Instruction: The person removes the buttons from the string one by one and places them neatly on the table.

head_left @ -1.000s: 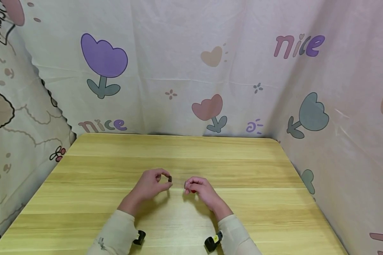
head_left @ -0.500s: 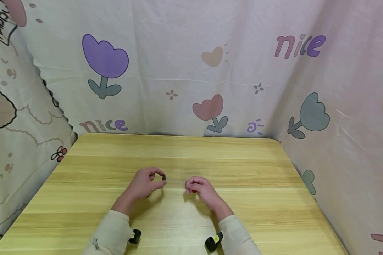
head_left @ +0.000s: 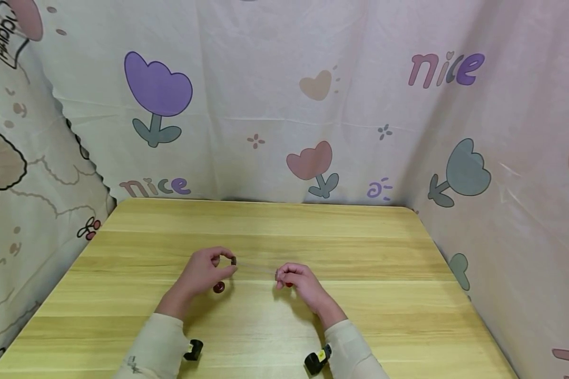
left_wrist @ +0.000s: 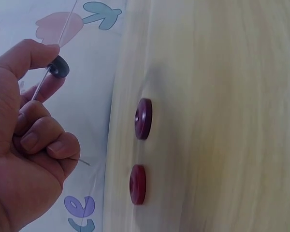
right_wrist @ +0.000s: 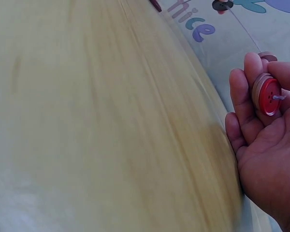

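Head view shows a person's left hand and right hand over the middle part of the wooden desk, well apart, with a thin clear cord running between them. The grip of the left hand pinches a dark button by thumb and forefinger, and the cord seems to pass through it. Its other fingers are bent toward the palm; whether they hold the cord also, I cannot tell. The grip of the right hand pinches a red button, which has a piece of cord coming out at its face and a paler button layer against its back. One brownish button is at the fingertips of this hand, where the cord arrives. Near the left hand, somewhat closer to the desk's left edge than to its right edge, lie a dark red button and a brighter red button, not touching. Behind the far edge hangs a printed cloth.
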The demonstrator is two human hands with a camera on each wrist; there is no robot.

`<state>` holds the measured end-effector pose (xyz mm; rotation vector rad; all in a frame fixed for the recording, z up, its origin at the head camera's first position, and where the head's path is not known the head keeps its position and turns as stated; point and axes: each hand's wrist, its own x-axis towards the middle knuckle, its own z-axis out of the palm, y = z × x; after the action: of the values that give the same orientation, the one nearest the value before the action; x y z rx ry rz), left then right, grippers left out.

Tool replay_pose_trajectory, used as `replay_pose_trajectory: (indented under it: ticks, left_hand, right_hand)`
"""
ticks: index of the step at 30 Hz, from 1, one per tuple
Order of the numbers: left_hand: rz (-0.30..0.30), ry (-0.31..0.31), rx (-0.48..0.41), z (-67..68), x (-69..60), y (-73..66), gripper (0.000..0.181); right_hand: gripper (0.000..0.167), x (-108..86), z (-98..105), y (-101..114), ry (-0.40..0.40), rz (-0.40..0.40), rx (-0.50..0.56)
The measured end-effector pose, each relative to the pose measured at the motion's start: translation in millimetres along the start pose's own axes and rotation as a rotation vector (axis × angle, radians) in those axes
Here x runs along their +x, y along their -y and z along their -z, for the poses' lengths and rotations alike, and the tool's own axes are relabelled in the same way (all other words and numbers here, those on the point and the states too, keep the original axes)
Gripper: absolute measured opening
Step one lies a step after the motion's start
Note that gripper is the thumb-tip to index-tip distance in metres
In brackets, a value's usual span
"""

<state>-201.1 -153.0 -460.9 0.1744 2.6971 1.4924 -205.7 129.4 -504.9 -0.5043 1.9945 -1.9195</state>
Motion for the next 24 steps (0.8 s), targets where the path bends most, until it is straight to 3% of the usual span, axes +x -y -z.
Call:
replay_pose_trajectory:
  ticks: [4,10,17,24]
  left_hand:
    - [-0.015,-0.02,0.015,5.1,-0.7,3.9,0.022]
    - [0.037,-0.004,-0.056,14.2,-5.1,7.3,0.026]
    - [-0.002,-0.051,0.061,21.9,-6.2,11.9,0.025]
    - [0.01,-0.061,0.064,28.0,-10.6,12.5,0.026]
  right_hand:
    - [0.019,0.0,0.3,0.2,0.004,-0.005,0.004]
    - [0.019,0.9,1.0,-1.0,0.005,-0.009,0.009]
    - [0.019,0.5,0.9,-2.2,-0.008,-0.015,0.024]
    - [0.019,0.0,0.5,-0.1,-0.006,-0.014,0.042]
